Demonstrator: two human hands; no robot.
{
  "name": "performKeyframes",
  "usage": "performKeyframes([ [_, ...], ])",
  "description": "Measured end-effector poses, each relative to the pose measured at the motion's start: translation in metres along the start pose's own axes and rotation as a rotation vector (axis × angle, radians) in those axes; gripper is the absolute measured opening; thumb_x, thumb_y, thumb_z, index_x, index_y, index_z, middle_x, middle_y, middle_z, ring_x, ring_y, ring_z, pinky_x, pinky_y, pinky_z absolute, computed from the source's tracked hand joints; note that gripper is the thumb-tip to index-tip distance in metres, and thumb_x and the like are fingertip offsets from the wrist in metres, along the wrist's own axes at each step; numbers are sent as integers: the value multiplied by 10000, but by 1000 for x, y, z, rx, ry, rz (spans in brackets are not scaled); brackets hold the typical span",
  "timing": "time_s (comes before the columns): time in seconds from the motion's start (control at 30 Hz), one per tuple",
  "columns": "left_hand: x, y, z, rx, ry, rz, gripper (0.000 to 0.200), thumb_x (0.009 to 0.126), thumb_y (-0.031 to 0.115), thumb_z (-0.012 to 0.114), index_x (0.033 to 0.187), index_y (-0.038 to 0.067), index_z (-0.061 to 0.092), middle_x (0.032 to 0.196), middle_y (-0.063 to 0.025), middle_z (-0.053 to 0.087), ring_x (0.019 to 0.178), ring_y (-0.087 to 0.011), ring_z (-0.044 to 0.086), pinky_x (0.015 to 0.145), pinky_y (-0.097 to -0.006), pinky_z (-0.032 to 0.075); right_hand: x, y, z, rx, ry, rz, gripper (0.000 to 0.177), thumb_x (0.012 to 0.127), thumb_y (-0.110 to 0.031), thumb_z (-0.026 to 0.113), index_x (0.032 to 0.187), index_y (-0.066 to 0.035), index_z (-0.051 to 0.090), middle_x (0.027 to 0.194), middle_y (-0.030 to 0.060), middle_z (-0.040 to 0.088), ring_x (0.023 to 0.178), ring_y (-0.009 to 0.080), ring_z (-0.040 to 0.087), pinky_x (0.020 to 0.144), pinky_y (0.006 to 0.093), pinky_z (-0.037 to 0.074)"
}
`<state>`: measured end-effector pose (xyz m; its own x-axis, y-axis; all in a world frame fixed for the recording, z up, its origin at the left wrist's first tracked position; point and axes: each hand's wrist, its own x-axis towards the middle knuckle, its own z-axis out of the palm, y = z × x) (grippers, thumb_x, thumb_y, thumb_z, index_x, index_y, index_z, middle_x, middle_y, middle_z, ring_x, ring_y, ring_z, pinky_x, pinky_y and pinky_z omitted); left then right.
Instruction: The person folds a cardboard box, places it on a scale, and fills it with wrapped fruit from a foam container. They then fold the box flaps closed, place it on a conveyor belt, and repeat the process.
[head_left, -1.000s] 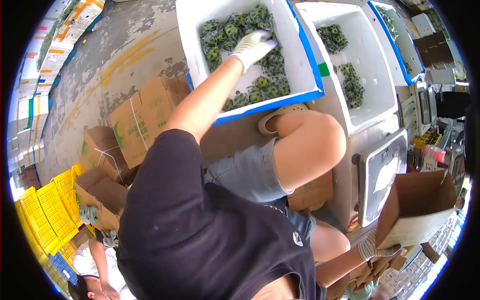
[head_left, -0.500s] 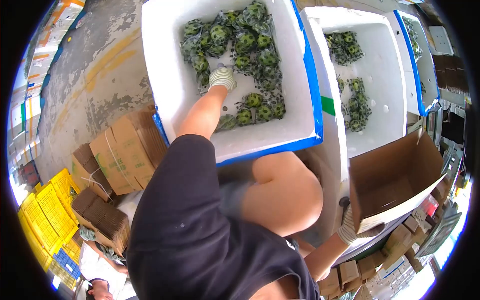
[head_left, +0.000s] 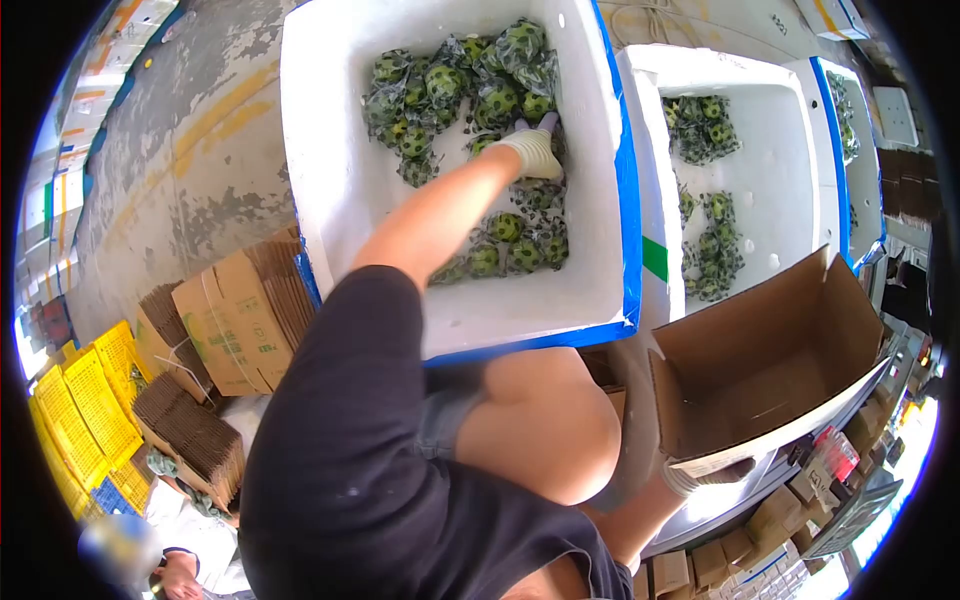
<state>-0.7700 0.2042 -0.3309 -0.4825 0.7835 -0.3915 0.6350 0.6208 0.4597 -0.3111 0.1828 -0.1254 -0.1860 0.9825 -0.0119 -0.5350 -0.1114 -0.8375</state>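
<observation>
My left hand [head_left: 535, 152], in a pale knit glove with grey fingertips, reaches deep into a large white foam box [head_left: 330, 190] edged with blue tape. Its fingers are apart and point down among green round fruits in dark-patterned clear wrap [head_left: 497, 103]; the palm side is hidden. More wrapped fruits [head_left: 505, 245] lie nearer to me in the same box. At the lower right, my gloved right hand [head_left: 705, 477] grips the lower edge of an open cardboard box [head_left: 770, 360], which is tilted, its visible inside bare.
A second foam box [head_left: 790, 200] with wrapped fruits stands to the right, and a third foam box [head_left: 838, 190] beyond it. Flattened cartons [head_left: 235, 320] and yellow crates [head_left: 100, 410] are at the left. Another person [head_left: 195, 540] is at the lower left.
My left hand has moved right, from the gap among the fruits to the fruits along the right side. The cardboard box has turned slightly, and the whole view has shifted a little.
</observation>
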Motion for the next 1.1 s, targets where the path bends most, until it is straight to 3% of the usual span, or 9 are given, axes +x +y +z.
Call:
performKeyframes([
  [0.1, -22, 13, -4, -162, -135, -100, 919, 691, 206, 745, 1484, 141, 287, 1183, -259, 598, 1031, -373, 610, 875, -430, 504, -1, 12, 4, -12, -22, 29, 628, 888, -408, 427, 1366, -2, 460, 1342, 165, 531, 1160, 296, 575, 964, 487, 498],
  [0.23, -61, 0, -21, -511, -934, -166, 929, 650, 152, 748, 1476, 165, 325, 1166, -223, 568, 1064, -299, 552, 856, -420, 489, 5, 30, 12, -16, -51, 42, 624, 890, -403, 421, 1366, -1, 460, 1348, 165, 527, 1164, 292, 573, 959, 478, 504],
  [0.4, -114, -9, 7, -665, -851, -185, 691, 668, 82, 707, 1332, 112, 520, 1130, -150, 603, 1057, -273, 558, 836, -397, 493, 17, 17, -24, 64, -216, 134, 665, 873, -399, 528, 1399, -7, 421, 1420, 170, 457, 1255, 346, 496, 1065, 540, 380],
  [0.5, -108, 1, -53, -1017, -814, -138, 844, 691, -4, 656, 1457, 169, 346, 1250, -139, 554, 1036, -246, 603, 900, -341, 500, 13, 9, -23, 206, -130, 127, 668, 873, -409, 541, 1401, -16, 423, 1435, 166, 441, 1275, 345, 477, 1075, 544, 365],
  [0.63, -132, 63, -142, -1546, -472, 249, 708, 733, 3, 666, 1380, 100, 395, 1227, -139, 559, 1039, -259, 603, 905, -364, 507, 15, 18, -20, 135, -128, 233, 647, 842, -371, 608, 1369, -26, 459, 1404, 147, 475, 1256, 361, 481, 1067, 550, 369],
  [0.77, -184, 150, -170, -1181, 149, 737, 466, 803, 218, 673, 1197, 19, 521, 1039, -147, 611, 951, -299, 604, 840, -392, 487, 27, 50, 53, 305, -431, 312, 688, 849, -326, 616, 1418, -26, 371, 1436, 138, 428, 1294, 323, 437, 1104, 506, 329],
  [0.83, -187, 166, -184, -822, -50, 821, 459, 852, 332, 628, 1161, 1, 552, 1131, -203, 573, 1032, -374, 565, 874, -438, 462, 36, 61, 66, 452, -433, 432, 688, 863, -332, 606, 1416, -12, 351, 1422, 154, 425, 1292, 332, 429, 1098, 512, 322],
  [0.93, -186, 170, -176, -960, 378, 1070, 367, 897, 354, 601, 1047, 19, 626, 962, -170, 652, 927, -362, 621, 834, -431, 495, 51, 74, 69, 638, -401, 595, 689, 884, -341, 591, 1414, 8, 321, 1400, 180, 420, 1290, 346, 417, 1089, 522, 313],
  [1.1, -115, 74, -173, -766, 560, 515, 195, 863, 80, 639, 1055, 53, 663, 945, -96, 688, 838, -186, 648, 754, -328, 539, 48, 73, 56, 795, -411, 814, 697, 919, -357, 565, 1411, 41, 272, 1364, 222, 412, 1285, 370, 397, 1075, 539, 297],
])
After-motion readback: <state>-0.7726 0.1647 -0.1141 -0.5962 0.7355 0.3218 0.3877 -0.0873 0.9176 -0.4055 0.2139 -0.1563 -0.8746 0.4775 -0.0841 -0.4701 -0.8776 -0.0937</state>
